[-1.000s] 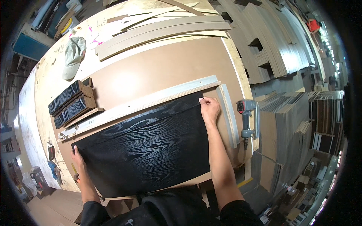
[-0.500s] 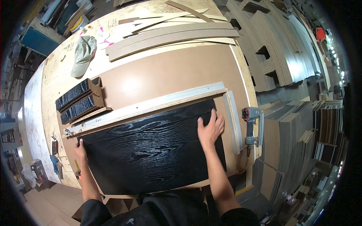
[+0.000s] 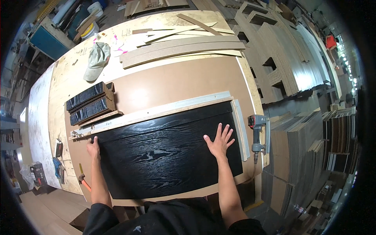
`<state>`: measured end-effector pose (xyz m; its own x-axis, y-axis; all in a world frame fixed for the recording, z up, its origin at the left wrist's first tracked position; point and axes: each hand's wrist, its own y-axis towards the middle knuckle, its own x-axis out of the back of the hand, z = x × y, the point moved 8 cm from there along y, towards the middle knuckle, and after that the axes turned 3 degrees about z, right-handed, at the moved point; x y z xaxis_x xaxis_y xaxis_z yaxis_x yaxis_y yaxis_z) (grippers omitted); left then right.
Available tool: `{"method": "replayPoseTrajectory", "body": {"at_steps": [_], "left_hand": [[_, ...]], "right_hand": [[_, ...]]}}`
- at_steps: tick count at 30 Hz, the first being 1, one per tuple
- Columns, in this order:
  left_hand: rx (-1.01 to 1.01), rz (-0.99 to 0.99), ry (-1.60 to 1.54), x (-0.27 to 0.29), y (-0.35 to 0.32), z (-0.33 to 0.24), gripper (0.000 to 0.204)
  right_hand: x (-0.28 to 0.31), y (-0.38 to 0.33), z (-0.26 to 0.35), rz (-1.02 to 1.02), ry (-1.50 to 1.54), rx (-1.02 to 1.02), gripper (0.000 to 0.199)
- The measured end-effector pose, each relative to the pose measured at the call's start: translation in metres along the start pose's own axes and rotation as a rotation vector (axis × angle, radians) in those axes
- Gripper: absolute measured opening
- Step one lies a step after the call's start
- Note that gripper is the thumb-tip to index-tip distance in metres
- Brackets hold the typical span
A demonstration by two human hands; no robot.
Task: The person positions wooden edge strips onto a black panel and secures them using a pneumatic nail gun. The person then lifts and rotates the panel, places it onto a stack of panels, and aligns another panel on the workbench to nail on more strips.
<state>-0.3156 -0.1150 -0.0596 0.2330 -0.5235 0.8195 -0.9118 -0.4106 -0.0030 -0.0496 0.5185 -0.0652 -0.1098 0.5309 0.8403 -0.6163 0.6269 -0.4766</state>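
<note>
A large black wood-grain panel (image 3: 164, 156) lies flat in front of me, with a narrow black strip (image 3: 176, 120) along its far edge. It sits against a long wooden rail (image 3: 164, 111) at the back and a shorter rail (image 3: 242, 129) on the right. My left hand (image 3: 93, 149) grips the panel's left edge near the far corner, thumb on top; its other fingers are mostly hidden. Spread out on the panel's right part is my right hand (image 3: 220, 144), palm down and holding nothing.
Right of the short rail lies a nail gun (image 3: 257, 133). Black-faced blocks (image 3: 90, 102) are stacked behind the rail's left end. Farther back are a cap (image 3: 97, 62) and several loose strips (image 3: 182, 51). An orange-handled hammer (image 3: 83, 181) lies by my left forearm.
The panel has shifted right and away from me, closing its gap to the short rail. My right hand has let go of the far right corner and spread flat nearer to me.
</note>
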Motion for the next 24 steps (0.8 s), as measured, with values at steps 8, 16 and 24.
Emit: {"method": "replayPoseTrajectory", "body": {"at_steps": [8, 16, 24], "left_hand": [[0.021, 0.039, 0.004, -0.009, -0.008, -0.015, 0.047], [-0.142, 0.362, 0.005, -0.002, 0.005, -0.024, 0.055], [-0.736, 0.005, 0.137, 0.042, 0.032, -0.184, 0.063]], "right_hand": [[0.002, 0.006, -0.009, -0.049, -0.068, -0.018, 0.100], [0.002, 0.017, -0.015, -0.078, -0.062, -0.037, 0.100], [0.000, 0.019, -0.019, -0.039, -0.081, -0.057, 0.097]]}}
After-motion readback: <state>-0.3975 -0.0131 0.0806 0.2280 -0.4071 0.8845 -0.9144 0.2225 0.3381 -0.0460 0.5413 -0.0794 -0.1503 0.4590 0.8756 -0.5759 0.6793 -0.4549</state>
